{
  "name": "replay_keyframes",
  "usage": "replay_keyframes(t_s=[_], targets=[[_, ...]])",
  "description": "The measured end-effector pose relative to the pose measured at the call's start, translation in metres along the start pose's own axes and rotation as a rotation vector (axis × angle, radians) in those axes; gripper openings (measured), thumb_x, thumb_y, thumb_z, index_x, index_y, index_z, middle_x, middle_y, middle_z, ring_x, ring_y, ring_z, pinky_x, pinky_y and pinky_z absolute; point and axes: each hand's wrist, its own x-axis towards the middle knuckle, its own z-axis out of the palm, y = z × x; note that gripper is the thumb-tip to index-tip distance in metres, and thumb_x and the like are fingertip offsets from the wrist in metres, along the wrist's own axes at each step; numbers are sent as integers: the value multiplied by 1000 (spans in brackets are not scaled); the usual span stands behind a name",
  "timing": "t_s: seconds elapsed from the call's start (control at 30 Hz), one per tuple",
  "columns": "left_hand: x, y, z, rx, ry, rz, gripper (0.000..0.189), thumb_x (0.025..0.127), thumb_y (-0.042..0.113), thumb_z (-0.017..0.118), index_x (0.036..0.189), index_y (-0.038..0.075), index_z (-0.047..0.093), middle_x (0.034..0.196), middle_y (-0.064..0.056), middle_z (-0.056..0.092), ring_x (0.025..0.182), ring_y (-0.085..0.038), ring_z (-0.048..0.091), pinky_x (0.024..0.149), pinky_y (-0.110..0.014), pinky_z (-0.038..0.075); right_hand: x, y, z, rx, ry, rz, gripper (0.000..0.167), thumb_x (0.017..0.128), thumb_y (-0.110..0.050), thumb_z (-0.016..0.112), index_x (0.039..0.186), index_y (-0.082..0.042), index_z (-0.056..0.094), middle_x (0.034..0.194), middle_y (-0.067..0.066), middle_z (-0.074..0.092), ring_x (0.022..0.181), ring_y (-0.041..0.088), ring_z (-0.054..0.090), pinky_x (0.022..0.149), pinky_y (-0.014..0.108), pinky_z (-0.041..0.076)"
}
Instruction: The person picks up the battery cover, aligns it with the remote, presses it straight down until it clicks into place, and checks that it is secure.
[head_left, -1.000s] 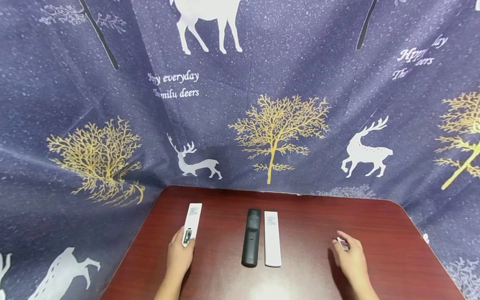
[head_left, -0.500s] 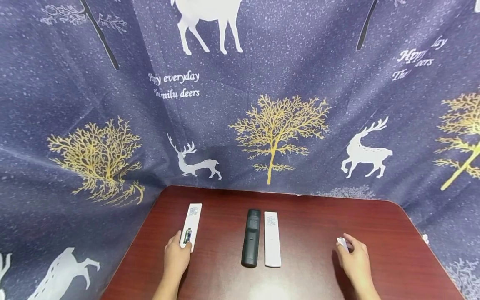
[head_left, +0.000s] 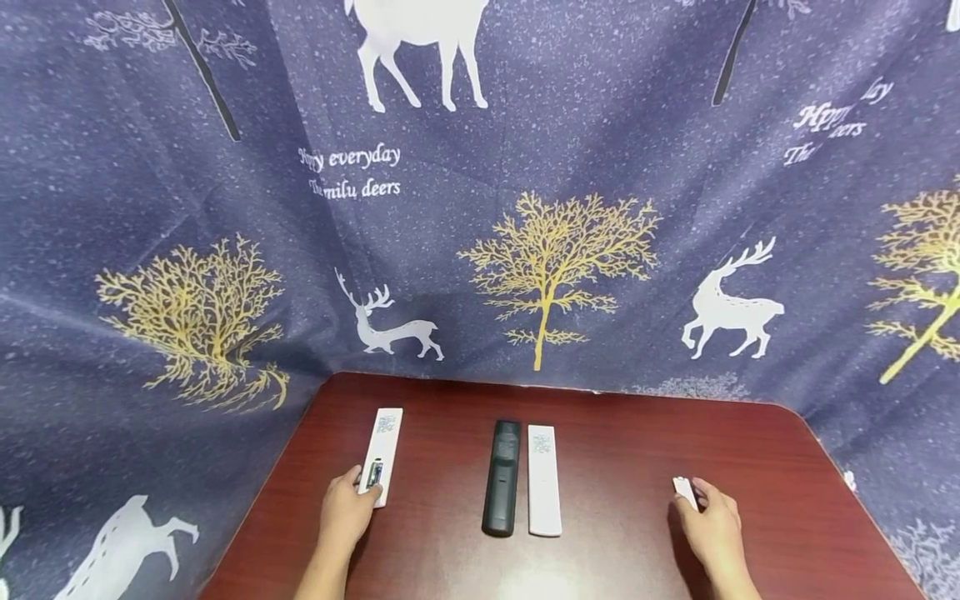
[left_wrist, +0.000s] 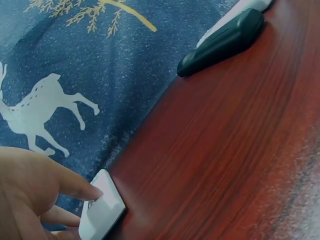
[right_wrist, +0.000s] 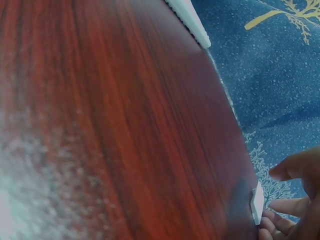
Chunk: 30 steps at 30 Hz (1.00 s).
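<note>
On the red table (head_left: 615,467), as the head view shows, the left hand (head_left: 345,510) grips the near end of a white remote (head_left: 385,437), with the thumb on its upper face. Such a low grip probably serves to steady the remote while the open battery compartment (head_left: 376,473), just ahead of the thumb, is left uncovered. Well to the right of this grip lie a dark remote (head_left: 501,479) and a second white remote (head_left: 544,482), side by side, perhaps set apart for working room. Farther right, a small white piece (head_left: 683,488) reaches out between the thumb and forefinger of the right hand (head_left: 712,521).

From the left wrist, one finger lies upon the face and others at the side, so the hold looks firm.

From the right wrist, fingertips are close beside the piece; whether they pinch it, I cannot tell.
</note>
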Motion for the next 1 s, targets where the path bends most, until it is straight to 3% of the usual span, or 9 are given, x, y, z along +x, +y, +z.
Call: replay_keyframes(t_s=[0.13, 0.33, 1.0], targets=[[2, -2, 0, -20, -17, -8, 62, 84, 13, 69, 134, -20, 51, 118, -38, 65, 105, -46, 67, 93, -57, 52, 1, 0, -2, -23, -38, 6, 56, 96, -18, 59, 141, 13, 44, 135, 38, 49, 126, 49, 47, 104, 58, 38], [4, -2, -2, -66, -62, -45, 65, 84, 15, 71, 137, -17, 48, 120, -36, 65, 107, -46, 67, 94, -56, 53, 7, -1, -7, -69, -96, -8, 57, 98, -22, 57, 140, 13, 44, 131, 40, 53, 128, 51, 39, 105, 61, 34], [8, -4, -4, -105, -126, -83, 55, 84, 16, 72, 125, -16, 55, 109, -32, 70, 92, -33, 70, 82, -47, 56, 12, 7, -4, -119, -85, -18, 51, 97, -24, 58, 134, 10, 49, 125, 33, 59, 121, 51, 44, 98, 61, 36]])
